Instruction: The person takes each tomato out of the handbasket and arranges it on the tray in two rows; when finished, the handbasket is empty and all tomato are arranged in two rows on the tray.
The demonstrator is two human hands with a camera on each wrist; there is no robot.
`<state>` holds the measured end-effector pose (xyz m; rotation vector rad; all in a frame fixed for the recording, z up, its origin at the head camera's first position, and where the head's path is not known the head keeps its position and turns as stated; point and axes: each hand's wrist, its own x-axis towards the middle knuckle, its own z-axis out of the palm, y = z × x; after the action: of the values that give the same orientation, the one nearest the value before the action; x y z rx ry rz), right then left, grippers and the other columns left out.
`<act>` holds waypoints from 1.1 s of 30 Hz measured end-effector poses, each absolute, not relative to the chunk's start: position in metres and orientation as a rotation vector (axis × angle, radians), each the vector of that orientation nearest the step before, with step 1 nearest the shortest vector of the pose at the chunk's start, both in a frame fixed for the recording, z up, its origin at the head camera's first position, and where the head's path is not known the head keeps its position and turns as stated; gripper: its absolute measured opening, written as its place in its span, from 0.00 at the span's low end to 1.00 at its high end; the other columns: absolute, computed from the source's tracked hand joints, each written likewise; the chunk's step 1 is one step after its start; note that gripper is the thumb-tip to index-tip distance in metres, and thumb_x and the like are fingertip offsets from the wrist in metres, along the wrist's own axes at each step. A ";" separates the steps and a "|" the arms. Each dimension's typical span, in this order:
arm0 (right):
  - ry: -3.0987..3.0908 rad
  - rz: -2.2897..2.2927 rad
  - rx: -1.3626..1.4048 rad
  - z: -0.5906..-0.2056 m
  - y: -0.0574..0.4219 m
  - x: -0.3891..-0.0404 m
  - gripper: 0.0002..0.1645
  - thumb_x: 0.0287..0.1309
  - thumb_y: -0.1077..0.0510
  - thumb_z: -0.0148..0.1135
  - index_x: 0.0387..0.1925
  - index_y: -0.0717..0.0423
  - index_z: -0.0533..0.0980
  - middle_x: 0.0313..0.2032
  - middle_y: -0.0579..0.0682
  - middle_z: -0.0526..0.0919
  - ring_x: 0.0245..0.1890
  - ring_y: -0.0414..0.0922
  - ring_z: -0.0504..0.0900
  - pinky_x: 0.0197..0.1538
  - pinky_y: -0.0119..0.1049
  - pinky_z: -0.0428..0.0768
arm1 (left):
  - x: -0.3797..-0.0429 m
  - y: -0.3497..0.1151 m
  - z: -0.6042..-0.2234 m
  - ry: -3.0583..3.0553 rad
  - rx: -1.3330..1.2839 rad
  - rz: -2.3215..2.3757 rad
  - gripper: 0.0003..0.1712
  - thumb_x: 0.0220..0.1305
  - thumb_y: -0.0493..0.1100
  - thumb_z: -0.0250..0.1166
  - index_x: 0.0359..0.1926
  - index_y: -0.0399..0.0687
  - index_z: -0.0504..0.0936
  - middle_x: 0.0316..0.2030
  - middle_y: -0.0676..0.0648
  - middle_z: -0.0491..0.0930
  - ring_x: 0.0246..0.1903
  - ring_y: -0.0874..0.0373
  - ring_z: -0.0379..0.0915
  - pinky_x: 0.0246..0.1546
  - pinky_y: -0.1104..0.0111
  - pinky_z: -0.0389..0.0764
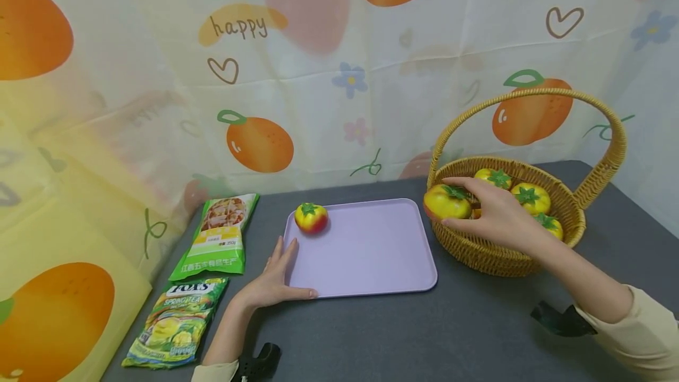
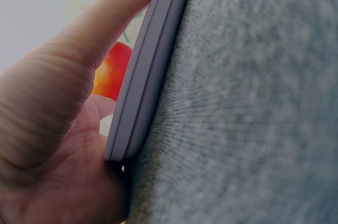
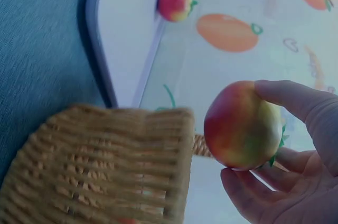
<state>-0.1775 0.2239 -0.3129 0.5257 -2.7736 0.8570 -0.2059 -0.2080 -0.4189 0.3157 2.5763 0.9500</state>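
My right hand [image 1: 495, 214] pinches a yellow-red persimmon [image 1: 447, 202] with a green leafy top, between thumb and fingers. It is held over the left rim of a wicker basket [image 1: 477, 258], and the right wrist view shows the persimmon [image 3: 243, 126] above the woven wall. Several more persimmons [image 1: 530, 198] lie inside the basket, partly hidden by the hand. My left hand [image 1: 270, 279] rests at the near left corner of a lilac tray [image 1: 366, 252], fingers spread along the left side and thumb along the front edge. One persimmon [image 1: 311, 218] sits in the tray's far left corner.
Left of the tray lie a green food packet [image 1: 217, 237] and, nearer, a Fox's Spring Tea candy bag [image 1: 175, 326]. The basket's tall handle [image 1: 530, 93] arches over it. A fruit-printed cloth [image 1: 318, 105] hangs behind the dark grey table [image 1: 371, 341].
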 end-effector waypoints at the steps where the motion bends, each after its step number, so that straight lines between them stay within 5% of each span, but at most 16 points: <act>1: -2.770 0.858 0.539 -0.313 0.221 -0.178 0.42 0.53 0.44 0.72 0.65 0.58 0.69 0.58 0.61 0.75 0.53 0.58 0.75 0.51 0.58 0.74 | -0.206 -0.208 -0.418 2.578 0.317 0.949 0.70 0.46 0.63 0.76 0.78 0.52 0.40 0.74 0.37 0.19 0.71 0.29 0.20 0.62 0.30 0.38; 33: -2.770 1.000 0.680 -0.347 0.153 -0.219 0.39 0.49 0.53 0.75 0.62 0.62 0.71 0.55 0.59 0.78 0.48 0.53 0.78 0.50 0.50 0.77 | -0.204 -0.207 -0.419 2.594 0.318 0.971 0.70 0.45 0.62 0.76 0.78 0.51 0.41 0.74 0.37 0.20 0.71 0.31 0.20 0.63 0.31 0.39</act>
<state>-0.2191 0.1534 -0.3467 0.6798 -2.7696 0.9996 -0.2037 -0.2073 -0.4186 0.3185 2.5943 0.9712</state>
